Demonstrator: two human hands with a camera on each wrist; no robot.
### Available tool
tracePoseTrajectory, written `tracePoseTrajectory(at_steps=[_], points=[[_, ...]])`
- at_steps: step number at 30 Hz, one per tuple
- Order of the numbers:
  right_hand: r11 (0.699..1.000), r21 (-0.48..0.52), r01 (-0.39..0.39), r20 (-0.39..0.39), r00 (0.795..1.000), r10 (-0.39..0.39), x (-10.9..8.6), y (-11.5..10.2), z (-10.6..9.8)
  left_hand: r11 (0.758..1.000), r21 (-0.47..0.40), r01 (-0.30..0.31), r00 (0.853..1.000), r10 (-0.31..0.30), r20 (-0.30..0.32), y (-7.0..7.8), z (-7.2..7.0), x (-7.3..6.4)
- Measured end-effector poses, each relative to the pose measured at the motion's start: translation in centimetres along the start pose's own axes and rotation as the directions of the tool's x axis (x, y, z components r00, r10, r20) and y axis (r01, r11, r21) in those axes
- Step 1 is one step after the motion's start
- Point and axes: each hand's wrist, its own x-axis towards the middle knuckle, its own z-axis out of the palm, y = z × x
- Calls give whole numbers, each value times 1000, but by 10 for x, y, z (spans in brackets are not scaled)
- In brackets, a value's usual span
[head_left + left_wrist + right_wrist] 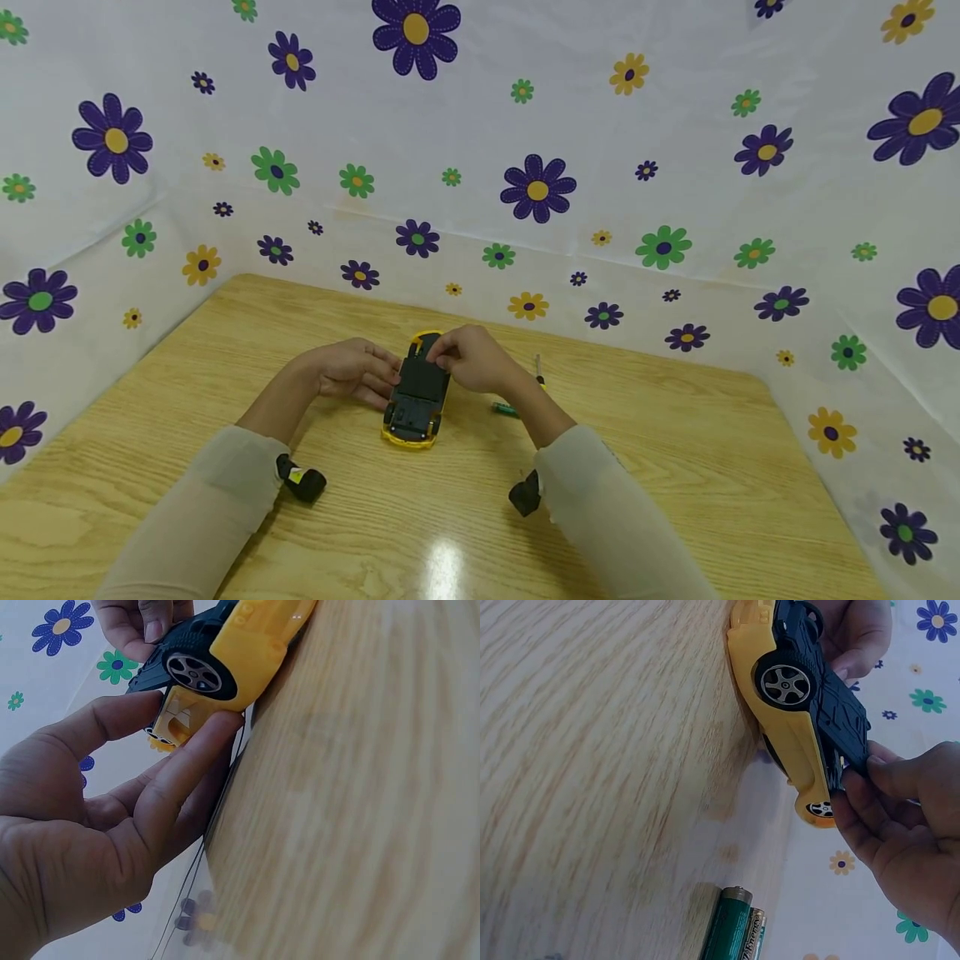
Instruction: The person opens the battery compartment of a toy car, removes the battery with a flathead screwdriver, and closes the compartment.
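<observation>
A yellow toy car (408, 442) lies upside down on the table, black underside facing up. My left hand (356, 372) holds it from the left side, thumb at the black edge and fingers against the yellow body (251, 656). With thumb and fingertips, my right hand (476, 360) pinches the end of a black underside panel (841, 716). In the right wrist view that end is tilted up, with a gap between it and the car body. Silver-spoked wheels (786, 684) show on the car's sides.
Green batteries (731, 922) lie on the table to the right of the car. A screwdriver (538, 367) lies behind my right forearm, partly hidden by it. Flower-printed sheeting (480, 192) walls the table's back and sides.
</observation>
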Motion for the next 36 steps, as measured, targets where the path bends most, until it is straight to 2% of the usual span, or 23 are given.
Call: tracePoseTrajectory(at_steps=[8, 23, 36], points=[[1000, -16, -20, 10, 1000, 20, 2, -2, -2, 1000, 20, -13, 1000, 12, 22, 1, -1, 0], [998, -37, -48, 11, 999, 49, 4, -7, -3, 1000, 7, -7, 1000, 7, -2, 2, 1, -1], [996, -79, -33, -23, 999, 31, 2, -8, 3, 1000, 14, -6, 1000, 5, 26, 0, -1, 0]])
